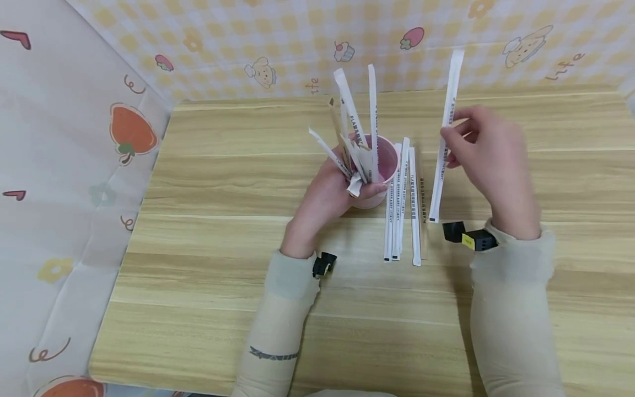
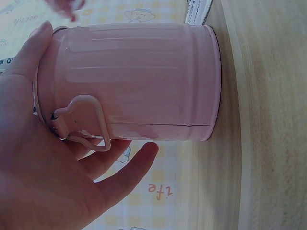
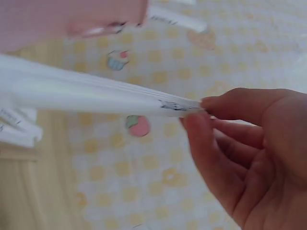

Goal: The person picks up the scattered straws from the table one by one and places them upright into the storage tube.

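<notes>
My left hand [image 1: 327, 190] grips a small pink ribbed pail [image 1: 369, 202] near its rim. In the left wrist view the pail [image 2: 134, 81] shows a wire side handle, and its base is close to the wood. Several paper-wrapped straws [image 1: 373, 110] stick out of it at different slants, with a brown stick-like piece and crumpled white paper among them. To the right, my right hand [image 1: 496, 157] pinches one white paper-wrapped straw [image 1: 445, 143] between thumb and fingers, raised and nearly upright. In the right wrist view that straw [image 3: 110, 96] points toward the camera's left.
Several wrapped straws [image 1: 403, 209] lie side by side on the wooden table [image 1: 198, 264], just right of the pail, with a brown one [image 1: 424, 220] at their right edge. A yellow checked cloth [image 1: 297, 44] hangs behind; a patterned white sheet [image 1: 49, 165] covers the left side.
</notes>
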`<state>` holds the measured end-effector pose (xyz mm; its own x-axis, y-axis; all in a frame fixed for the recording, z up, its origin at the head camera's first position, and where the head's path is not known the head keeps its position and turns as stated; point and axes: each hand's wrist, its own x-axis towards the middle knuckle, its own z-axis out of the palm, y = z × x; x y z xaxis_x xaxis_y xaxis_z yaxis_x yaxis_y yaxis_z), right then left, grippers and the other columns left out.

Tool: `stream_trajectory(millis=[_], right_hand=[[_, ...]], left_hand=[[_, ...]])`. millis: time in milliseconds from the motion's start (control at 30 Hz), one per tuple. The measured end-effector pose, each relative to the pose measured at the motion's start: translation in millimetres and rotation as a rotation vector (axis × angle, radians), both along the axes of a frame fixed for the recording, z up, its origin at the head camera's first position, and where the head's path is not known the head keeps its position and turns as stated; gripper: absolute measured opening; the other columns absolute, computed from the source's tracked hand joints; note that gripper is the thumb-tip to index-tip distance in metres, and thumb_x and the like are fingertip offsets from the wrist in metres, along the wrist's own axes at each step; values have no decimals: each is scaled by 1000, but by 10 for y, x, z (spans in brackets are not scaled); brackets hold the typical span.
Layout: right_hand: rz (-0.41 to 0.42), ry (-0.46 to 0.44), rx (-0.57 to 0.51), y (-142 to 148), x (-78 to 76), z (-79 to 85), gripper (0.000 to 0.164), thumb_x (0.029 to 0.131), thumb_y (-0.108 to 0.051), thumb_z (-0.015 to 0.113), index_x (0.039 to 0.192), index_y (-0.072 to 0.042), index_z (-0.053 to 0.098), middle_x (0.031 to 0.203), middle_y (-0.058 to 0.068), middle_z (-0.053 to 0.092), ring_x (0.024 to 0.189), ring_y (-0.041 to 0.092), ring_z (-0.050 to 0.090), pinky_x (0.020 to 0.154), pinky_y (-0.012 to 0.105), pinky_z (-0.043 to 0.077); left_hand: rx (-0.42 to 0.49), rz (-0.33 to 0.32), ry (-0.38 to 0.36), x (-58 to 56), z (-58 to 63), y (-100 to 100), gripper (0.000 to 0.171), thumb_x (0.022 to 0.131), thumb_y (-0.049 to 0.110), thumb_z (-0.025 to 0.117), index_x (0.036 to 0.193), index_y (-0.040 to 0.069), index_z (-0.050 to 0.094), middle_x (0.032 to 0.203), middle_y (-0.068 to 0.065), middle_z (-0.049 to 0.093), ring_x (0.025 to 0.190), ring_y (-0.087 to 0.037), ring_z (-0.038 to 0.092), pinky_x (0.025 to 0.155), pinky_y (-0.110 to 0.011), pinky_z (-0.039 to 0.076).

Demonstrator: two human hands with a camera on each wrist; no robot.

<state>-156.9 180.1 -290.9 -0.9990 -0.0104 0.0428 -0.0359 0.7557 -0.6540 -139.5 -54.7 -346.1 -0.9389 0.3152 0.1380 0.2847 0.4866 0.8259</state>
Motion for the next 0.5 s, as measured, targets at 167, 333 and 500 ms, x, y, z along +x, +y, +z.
stream_trajectory(millis=[167,333,500], right_hand=[[-74,263,-153,-84,114,131,32,85,-27,58,116,-16,57,89,6,63,57,4,56,51,11,44],[-71,543,-348,-159,213,233,24,84,-18,61,107,-12,61,85,7,65,57,3,56,53,12,46],[-75,711,-563,-246,274,330,20,79,-7,66,97,0,62,78,17,63,56,12,57,51,17,48]], left_hand=[[-13,3,-17,2,4,0,87,66,47,72,136,16,30,119,2,47,104,-4,47,90,-19,36],[27,-25,23,-11,-8,16,80,67,45,73,131,17,35,116,4,49,101,-2,47,89,-17,37],[64,-37,41,-11,10,31,74,67,42,74,128,17,39,112,6,50,98,-1,48,88,-16,37]])
